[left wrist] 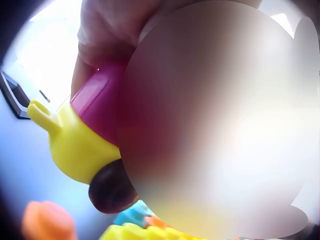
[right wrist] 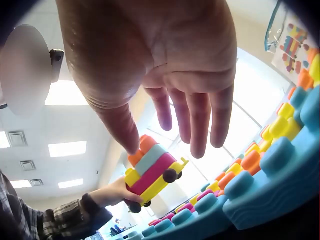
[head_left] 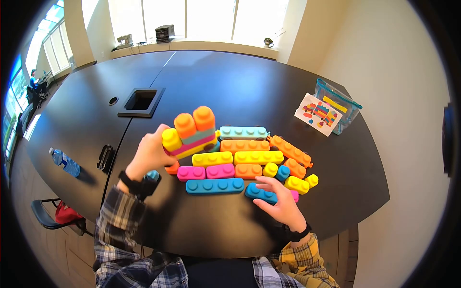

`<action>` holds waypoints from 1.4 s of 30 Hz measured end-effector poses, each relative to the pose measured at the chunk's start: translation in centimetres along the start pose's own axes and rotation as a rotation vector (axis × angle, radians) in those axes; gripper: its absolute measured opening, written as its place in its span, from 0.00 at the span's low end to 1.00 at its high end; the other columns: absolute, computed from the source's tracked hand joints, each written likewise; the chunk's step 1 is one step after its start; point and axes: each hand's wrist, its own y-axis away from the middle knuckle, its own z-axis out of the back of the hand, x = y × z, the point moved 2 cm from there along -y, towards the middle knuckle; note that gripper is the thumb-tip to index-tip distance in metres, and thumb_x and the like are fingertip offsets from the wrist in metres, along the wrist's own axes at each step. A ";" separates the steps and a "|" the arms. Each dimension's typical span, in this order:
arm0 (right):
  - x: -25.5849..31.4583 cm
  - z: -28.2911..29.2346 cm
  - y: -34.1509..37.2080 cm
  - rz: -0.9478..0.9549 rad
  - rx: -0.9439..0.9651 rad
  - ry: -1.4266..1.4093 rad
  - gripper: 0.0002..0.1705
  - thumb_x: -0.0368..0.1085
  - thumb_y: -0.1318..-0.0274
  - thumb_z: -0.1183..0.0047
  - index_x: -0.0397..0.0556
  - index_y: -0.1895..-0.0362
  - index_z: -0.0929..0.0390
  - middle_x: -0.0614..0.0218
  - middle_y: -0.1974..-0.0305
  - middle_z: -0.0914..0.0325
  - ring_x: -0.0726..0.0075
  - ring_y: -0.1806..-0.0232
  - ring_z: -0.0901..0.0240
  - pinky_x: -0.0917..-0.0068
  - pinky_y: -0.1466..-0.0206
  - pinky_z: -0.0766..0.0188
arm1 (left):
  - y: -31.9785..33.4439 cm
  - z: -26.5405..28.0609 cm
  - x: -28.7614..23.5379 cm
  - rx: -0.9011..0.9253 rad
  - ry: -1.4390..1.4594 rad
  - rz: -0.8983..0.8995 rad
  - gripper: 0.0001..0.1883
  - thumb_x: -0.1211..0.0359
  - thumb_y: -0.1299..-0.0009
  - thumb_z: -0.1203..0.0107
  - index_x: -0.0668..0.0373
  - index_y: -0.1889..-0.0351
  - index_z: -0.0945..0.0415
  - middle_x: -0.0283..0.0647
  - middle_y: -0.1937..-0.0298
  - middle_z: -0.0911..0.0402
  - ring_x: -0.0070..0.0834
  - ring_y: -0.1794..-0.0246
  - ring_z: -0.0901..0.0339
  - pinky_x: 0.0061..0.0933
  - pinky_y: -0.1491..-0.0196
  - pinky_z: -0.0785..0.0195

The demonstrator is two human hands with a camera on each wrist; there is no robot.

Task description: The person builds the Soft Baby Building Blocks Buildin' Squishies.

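Note:
My left hand (head_left: 150, 150) grips a toy block car (head_left: 198, 138) by its left end, raised over the left side of the block rows. The car stacks orange and yellow blocks over light blue and magenta layers, on a yellow wheeled base; in the left wrist view, a hook (left wrist: 42, 116) and dark wheel (left wrist: 114, 186) show, with much of the rest blurred out. My right hand (head_left: 281, 202) hovers with loosely extended fingers over a blue block (head_left: 259, 192) at the front right, overlapping it in the head view. In the right wrist view its palm (right wrist: 155, 55) holds nothing.
Rows of coloured blocks, among them a long blue block (head_left: 214, 186) and a yellow one (head_left: 259, 157), cover the middle of the dark table (head_left: 192, 225). A picture card (head_left: 318, 114) leans by a clear pouch (head_left: 353, 115). A water bottle (head_left: 65, 162) lies left.

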 end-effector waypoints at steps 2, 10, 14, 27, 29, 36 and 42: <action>0.5 -0.3 -0.1 0.009 0.036 0.030 0.32 0.33 0.40 0.29 0.46 0.32 0.25 0.58 0.38 0.19 0.58 0.38 0.17 0.65 0.35 0.22 | -1.9 -0.4 2.6 0.036 -0.061 0.036 0.32 0.66 0.52 0.24 0.56 0.49 0.27 0.53 0.61 0.12 0.58 0.56 0.14 0.48 0.52 0.18; -0.1 -0.8 0.0 0.060 0.144 0.115 0.21 0.35 0.38 0.31 0.45 0.43 0.18 0.58 0.44 0.16 0.55 0.43 0.16 0.64 0.39 0.21 | -5.2 -2.7 5.8 0.209 -0.169 0.130 0.32 0.66 0.53 0.24 0.60 0.51 0.29 0.55 0.60 0.12 0.59 0.55 0.14 0.49 0.50 0.19; -0.1 -0.5 0.1 0.082 0.152 0.213 0.20 0.32 0.40 0.29 0.44 0.45 0.16 0.59 0.44 0.14 0.56 0.42 0.16 0.65 0.37 0.20 | -5.4 -3.4 6.6 0.249 -0.141 0.121 0.37 0.66 0.54 0.20 0.60 0.48 0.29 0.55 0.58 0.12 0.57 0.52 0.14 0.45 0.48 0.19; 5.0 4.7 -4.4 0.244 0.036 0.562 0.22 0.37 0.42 0.29 0.47 0.45 0.18 0.57 0.47 0.15 0.47 0.48 0.17 0.58 0.43 0.21 | -4.5 -2.8 6.8 0.382 -0.046 0.155 0.50 0.63 0.51 0.16 0.59 0.30 0.32 0.54 0.44 0.14 0.53 0.38 0.18 0.42 0.35 0.25; 5.7 5.7 -5.6 0.259 -0.042 0.746 0.20 0.37 0.43 0.30 0.47 0.48 0.19 0.56 0.49 0.15 0.45 0.50 0.18 0.56 0.45 0.21 | -3.4 -1.1 5.4 0.205 -0.046 0.017 0.54 0.62 0.48 0.16 0.62 0.24 0.36 0.55 0.36 0.17 0.49 0.32 0.21 0.40 0.30 0.29; 1.1 7.6 -14.8 0.264 0.077 0.732 0.15 0.39 0.40 0.34 0.47 0.51 0.18 0.57 0.54 0.17 0.44 0.54 0.18 0.54 0.47 0.21 | 5.1 1.2 -3.5 -0.199 0.058 -0.097 0.29 0.70 0.40 0.23 0.64 0.40 0.19 0.48 0.45 0.12 0.43 0.44 0.15 0.40 0.37 0.25; -6.1 4.7 -21.4 0.195 0.250 0.897 0.15 0.40 0.39 0.34 0.52 0.50 0.16 0.61 0.54 0.15 0.50 0.47 0.18 0.53 0.41 0.23 | 10.0 -3.3 -7.4 -0.136 0.139 -0.141 0.15 0.69 0.37 0.25 0.61 0.54 0.15 0.43 0.58 0.11 0.43 0.55 0.13 0.40 0.52 0.20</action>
